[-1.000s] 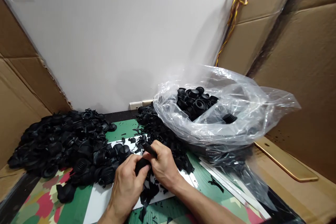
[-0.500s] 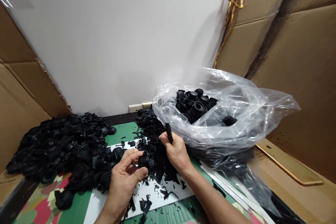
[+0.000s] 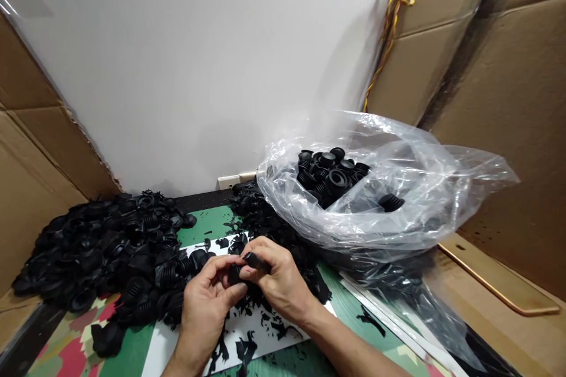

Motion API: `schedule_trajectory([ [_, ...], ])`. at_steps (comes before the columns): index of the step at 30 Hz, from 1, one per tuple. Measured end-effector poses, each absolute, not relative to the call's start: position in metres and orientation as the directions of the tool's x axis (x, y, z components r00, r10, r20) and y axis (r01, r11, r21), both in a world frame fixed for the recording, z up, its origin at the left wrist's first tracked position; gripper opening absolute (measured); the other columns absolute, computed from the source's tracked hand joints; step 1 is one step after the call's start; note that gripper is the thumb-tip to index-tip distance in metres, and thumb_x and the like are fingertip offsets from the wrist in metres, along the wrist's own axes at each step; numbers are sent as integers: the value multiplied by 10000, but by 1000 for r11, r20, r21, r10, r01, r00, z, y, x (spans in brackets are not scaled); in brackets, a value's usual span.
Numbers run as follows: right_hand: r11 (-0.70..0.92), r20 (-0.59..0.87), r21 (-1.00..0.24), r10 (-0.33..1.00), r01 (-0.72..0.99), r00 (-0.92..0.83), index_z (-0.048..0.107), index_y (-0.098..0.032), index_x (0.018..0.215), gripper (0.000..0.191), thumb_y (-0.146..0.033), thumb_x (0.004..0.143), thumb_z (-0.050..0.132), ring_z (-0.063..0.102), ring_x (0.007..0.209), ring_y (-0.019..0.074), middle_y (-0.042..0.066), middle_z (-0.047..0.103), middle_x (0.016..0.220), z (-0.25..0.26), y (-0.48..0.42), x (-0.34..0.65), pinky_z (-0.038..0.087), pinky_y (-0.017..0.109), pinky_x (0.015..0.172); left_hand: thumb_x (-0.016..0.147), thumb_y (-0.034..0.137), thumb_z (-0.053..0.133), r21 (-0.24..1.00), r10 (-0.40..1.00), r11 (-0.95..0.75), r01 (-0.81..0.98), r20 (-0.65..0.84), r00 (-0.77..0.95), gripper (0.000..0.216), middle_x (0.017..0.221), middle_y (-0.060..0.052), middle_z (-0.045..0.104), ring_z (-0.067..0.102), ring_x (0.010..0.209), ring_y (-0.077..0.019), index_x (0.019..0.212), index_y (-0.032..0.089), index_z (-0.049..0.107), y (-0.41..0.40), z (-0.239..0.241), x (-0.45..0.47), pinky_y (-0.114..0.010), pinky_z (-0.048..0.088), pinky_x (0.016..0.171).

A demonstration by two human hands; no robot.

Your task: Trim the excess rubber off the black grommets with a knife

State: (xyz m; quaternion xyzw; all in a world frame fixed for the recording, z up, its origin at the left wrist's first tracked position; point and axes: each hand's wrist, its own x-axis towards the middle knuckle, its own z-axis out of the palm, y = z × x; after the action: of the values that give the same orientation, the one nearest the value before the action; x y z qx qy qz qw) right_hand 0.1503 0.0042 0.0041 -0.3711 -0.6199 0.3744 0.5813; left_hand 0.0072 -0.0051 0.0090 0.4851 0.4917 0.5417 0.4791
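Observation:
My left hand (image 3: 206,306) grips a small black ribbed rubber part (image 3: 233,275) between thumb and fingers, just above a white board (image 3: 177,341). My right hand (image 3: 276,280) is closed round a short black tool (image 3: 256,261) and pressed against that part. A big heap of black ribbed rubber parts (image 3: 110,247) lies to the left of my hands. Black trimmings (image 3: 265,224) are strewn on the board and behind my hands.
A clear plastic bag (image 3: 398,200) on the right holds several black rubber parts (image 3: 329,177). Cardboard walls (image 3: 499,100) stand right and left, a white wall behind. A green patterned mat (image 3: 128,353) covers the table. Yellow-red wires (image 3: 393,6) hang at the upper right.
My right hand, which had drawn away toward the bag with the tool half a second ago, has come back against the part in my left hand.

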Motion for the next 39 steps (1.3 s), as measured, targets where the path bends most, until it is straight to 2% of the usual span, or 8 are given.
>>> schedule_trajectory([
  [3, 437, 445, -893, 894, 112, 59, 526, -198, 597, 120, -171, 711, 551, 515, 610, 147, -1, 556, 656, -1, 9, 149, 415, 246, 574, 497, 198, 811, 995, 993, -96, 6, 96, -65, 267, 756, -37, 685, 618, 730, -195, 756, 176, 751, -9, 5, 9, -268, 518, 659],
  [9, 193, 258, -958, 904, 214, 341, 431, -219, 569, 187, -290, 740, 460, 451, 526, 155, -23, 468, 537, -11, 34, 175, 383, 277, 542, 528, 195, 803, 986, 984, -166, 27, 167, -63, 261, 873, -61, 689, 638, 810, -218, 784, 186, 752, -13, 3, 9, -276, 532, 704],
  [15, 232, 277, -956, 915, 181, 292, 567, -191, 748, 75, -249, 713, 534, 556, 664, 191, 9, 610, 707, -12, 27, 173, 439, 301, 656, 538, 217, 839, 991, 994, -71, -115, 60, -95, 463, 915, -45, 680, 653, 817, -183, 984, 197, 717, -10, -1, 6, -230, 538, 688],
  [18, 252, 276, -959, 935, 131, 221, 620, -183, 769, 117, -272, 765, 545, 583, 684, 199, 24, 646, 729, -11, 22, 171, 453, 304, 664, 581, 299, 830, 983, 996, 29, -182, -43, -76, 487, 830, -30, 678, 649, 602, -131, 1037, 198, 692, -11, 5, 8, -208, 523, 534],
  [24, 414, 415, -910, 903, 34, 113, 702, -182, 853, 181, -308, 821, 576, 609, 742, 191, 49, 655, 825, -6, 16, 171, 485, 301, 686, 524, 539, 812, 923, 963, 253, -289, -268, -12, 469, 553, -9, 617, 577, 375, -113, 616, 129, 603, -8, 17, 13, -157, 370, 272],
  [31, 609, 606, -793, 791, 13, -79, 720, -222, 962, 245, -141, 733, 688, 617, 838, 183, 58, 614, 940, -5, 2, 151, 507, 282, 715, 477, 579, 813, 907, 947, 296, -300, -319, -30, 524, 449, 31, 553, 506, 281, -77, 610, 128, 581, -8, 10, 12, -115, 230, 232],
  [35, 614, 614, -789, 789, 36, 6, 726, -216, 829, 198, -75, 760, 605, 608, 707, 153, 33, 610, 811, -12, 2, 143, 493, 256, 625, 577, 632, 728, 942, 959, 284, -182, -281, 39, 525, 398, 42, 508, 435, 261, -45, 635, 124, 606, -8, 6, 10, -114, 199, 256],
  [39, 519, 517, -855, 851, 3, 90, 686, -200, 679, 112, -131, 750, 633, 589, 636, 152, 9, 600, 698, -14, 4, 144, 460, 251, 574, 531, 433, 833, 996, 996, 84, -29, -85, -30, 455, 613, 17, 648, 513, 383, -58, 854, 155, 672, -6, 4, 7, -151, 381, 365],
])
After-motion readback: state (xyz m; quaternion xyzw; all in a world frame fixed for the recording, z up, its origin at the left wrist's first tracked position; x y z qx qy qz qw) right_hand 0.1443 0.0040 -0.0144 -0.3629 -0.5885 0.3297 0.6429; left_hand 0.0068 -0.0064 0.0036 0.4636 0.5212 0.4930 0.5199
